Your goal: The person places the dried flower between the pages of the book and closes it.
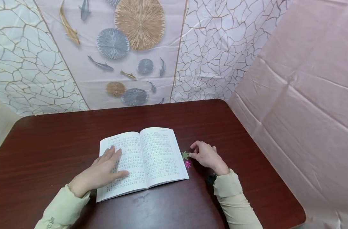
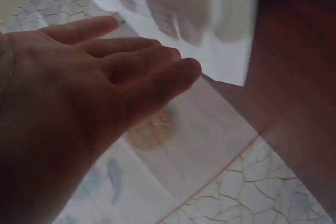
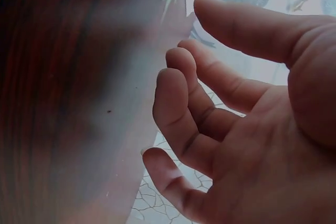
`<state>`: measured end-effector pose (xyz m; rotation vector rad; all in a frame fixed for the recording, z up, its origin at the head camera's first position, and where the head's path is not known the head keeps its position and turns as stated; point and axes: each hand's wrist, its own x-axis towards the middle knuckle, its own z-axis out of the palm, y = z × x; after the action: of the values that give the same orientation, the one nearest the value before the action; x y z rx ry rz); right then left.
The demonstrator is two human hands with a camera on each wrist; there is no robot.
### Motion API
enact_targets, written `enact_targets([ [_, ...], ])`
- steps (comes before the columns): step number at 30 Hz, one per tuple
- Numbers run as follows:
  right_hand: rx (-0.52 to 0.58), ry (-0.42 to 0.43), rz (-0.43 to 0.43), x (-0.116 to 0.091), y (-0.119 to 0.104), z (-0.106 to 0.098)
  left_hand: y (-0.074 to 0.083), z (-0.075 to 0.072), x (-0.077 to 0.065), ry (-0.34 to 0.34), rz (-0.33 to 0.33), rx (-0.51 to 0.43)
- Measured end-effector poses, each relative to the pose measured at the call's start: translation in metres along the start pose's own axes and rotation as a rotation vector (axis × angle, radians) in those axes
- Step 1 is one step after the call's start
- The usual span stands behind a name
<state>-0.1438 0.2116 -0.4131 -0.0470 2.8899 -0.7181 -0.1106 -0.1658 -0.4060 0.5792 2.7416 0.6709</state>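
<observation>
An open book (image 1: 158, 156) with printed pages lies on the dark table. My left hand (image 1: 102, 173) rests on its left page, fingers outstretched and thumb spread toward the middle. In the left wrist view, the left hand (image 2: 105, 72) has straight fingers beside the pale page (image 2: 226, 51). Just off the book's right edge are a green maple-shaped leaf (image 1: 185, 155) and a small pink flower (image 1: 187, 164). My right hand (image 1: 206, 155) is right of the leaf, thumb close to it. In the right wrist view, the right hand (image 3: 231, 108) has loosely bent fingers, thumb apart, holding nothing.
The reddish-brown table (image 1: 62, 136) has rounded corners. A patterned cloth (image 1: 128, 63) with fish and round shapes hangs behind it, and a plain pinkish cloth (image 1: 300, 105) hangs along the right side. A small dark object (image 1: 211, 179) is by the right cuff.
</observation>
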Motion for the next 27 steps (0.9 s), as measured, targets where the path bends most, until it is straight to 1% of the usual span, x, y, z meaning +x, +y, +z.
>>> enact_targets([
  [5,-0.019,-0.006,-0.005,0.003,0.0017,0.0045,-0.0078,0.0048,-0.0017,-0.016,-0.061,-0.006],
  [9,-0.026,-0.008,-0.016,0.0041,0.0013,0.0064,-0.0112,0.0074,-0.002,-0.019,-0.082,-0.01],
  [19,-0.051,-0.003,-0.029,0.0066,0.0024,0.0089,-0.0096,0.0078,-0.0017,-0.011,-0.079,0.002],
  [27,-0.062,-0.004,-0.035,0.008,0.0033,0.0095,-0.0076,0.0068,-0.0021,-0.023,-0.069,-0.023],
])
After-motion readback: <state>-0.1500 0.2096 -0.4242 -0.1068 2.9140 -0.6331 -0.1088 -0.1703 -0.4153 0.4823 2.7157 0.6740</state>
